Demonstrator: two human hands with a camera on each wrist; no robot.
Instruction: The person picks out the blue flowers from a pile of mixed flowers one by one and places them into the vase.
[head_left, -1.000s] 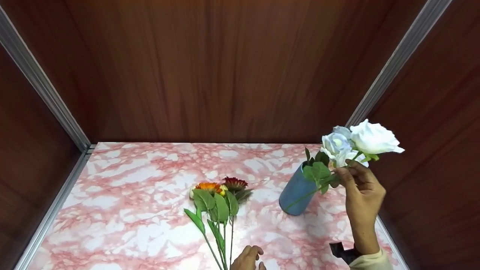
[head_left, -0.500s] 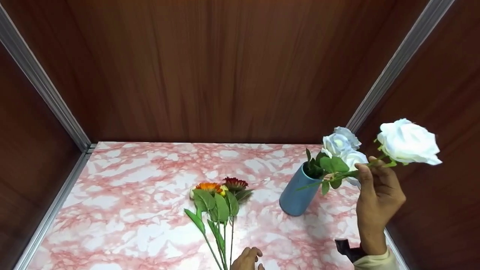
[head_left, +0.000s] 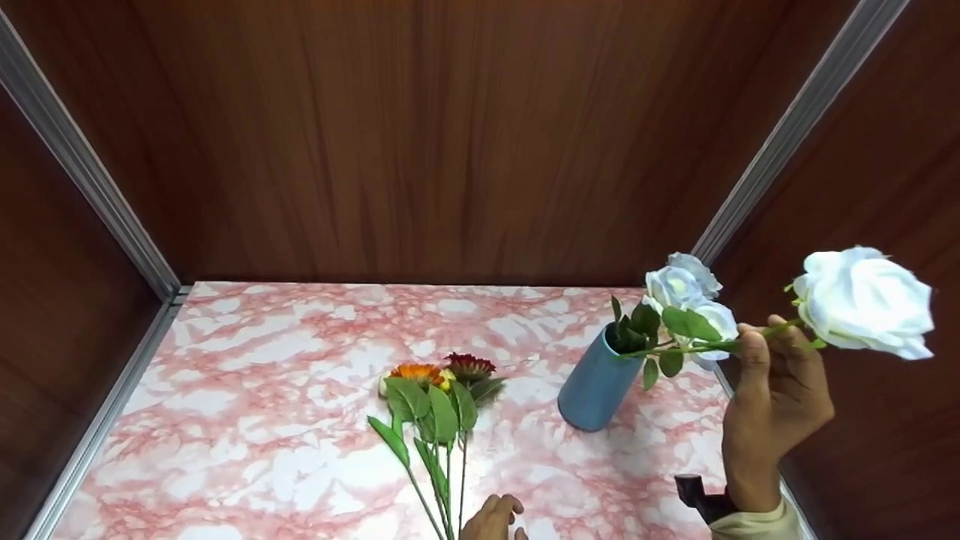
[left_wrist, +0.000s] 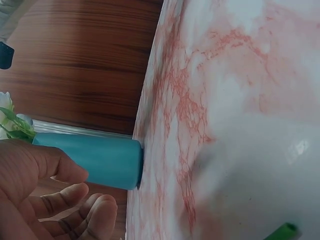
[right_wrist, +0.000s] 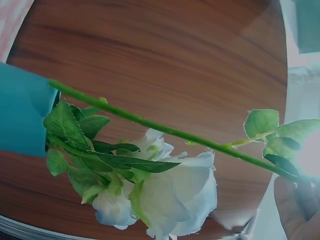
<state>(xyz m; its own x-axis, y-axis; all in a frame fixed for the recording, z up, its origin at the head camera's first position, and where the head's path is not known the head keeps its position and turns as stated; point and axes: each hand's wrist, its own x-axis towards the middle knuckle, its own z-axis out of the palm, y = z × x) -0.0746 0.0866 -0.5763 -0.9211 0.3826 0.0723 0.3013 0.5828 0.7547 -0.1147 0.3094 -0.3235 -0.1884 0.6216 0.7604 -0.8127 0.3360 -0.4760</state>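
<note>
My right hand (head_left: 780,409) pinches the green stem of a white rose (head_left: 862,300) near its bloom, at the right in the head view. The rose lies nearly level in the air, its stem (right_wrist: 165,130) pointing left. In the right wrist view the cut end is right at the rim of a blue cylindrical vase (head_left: 596,386). Pale blue-white roses (head_left: 675,289) with green leaves stand in that vase. My left hand (head_left: 493,517) is at the bottom edge, fingers loosely bent and holding nothing, beside the stems of the lying flowers.
An orange flower (head_left: 416,373) and a dark red flower (head_left: 471,366) lie with leafy stems on the marbled pink-and-white table (head_left: 247,450). Brown wood-grain panels (head_left: 450,150) with metal corner strips (head_left: 802,127) enclose it at the back and both sides.
My right hand has moved right with the white rose, drawing its stem from across the vase's front until the end reached the rim. The left hand and lying flowers stayed put.
</note>
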